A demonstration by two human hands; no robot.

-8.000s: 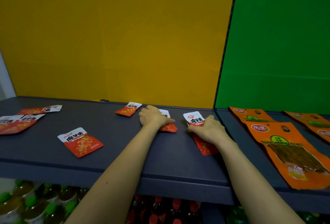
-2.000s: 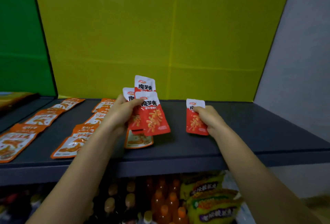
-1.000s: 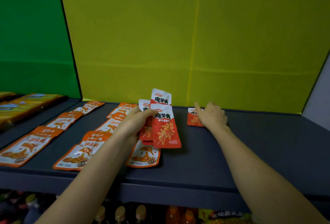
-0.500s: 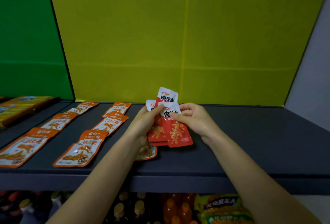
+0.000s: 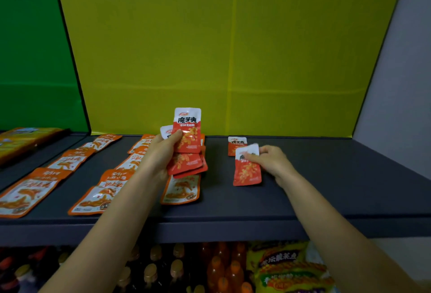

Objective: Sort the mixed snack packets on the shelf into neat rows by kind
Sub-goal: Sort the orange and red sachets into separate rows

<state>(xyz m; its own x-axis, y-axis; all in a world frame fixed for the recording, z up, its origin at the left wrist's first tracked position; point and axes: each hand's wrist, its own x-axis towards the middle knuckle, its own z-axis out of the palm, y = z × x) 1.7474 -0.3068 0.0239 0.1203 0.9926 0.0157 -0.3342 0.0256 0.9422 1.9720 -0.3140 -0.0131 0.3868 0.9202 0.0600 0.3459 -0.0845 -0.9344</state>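
Left hand [image 5: 161, 152] grips a fanned stack of red packets [image 5: 187, 143] above the dark shelf [image 5: 326, 176]. Right hand [image 5: 271, 161] pinches one red packet [image 5: 247, 171] by its top, just in front of another red packet [image 5: 236, 144] lying flat near the back wall. Orange packets [image 5: 109, 187] line up in rows on the left.

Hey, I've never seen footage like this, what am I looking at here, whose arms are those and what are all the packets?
There is no machine: one camera worn on a person's head looks down at their own bare arms. The left hand grips a fan of small red-and-white snack packets. The right hand pinches one more red-and-white packet by its top, just in front of a like packet lying flat on the dark grey shelf. Rows of orange-and-white packets lie to the left; bottles stand below.
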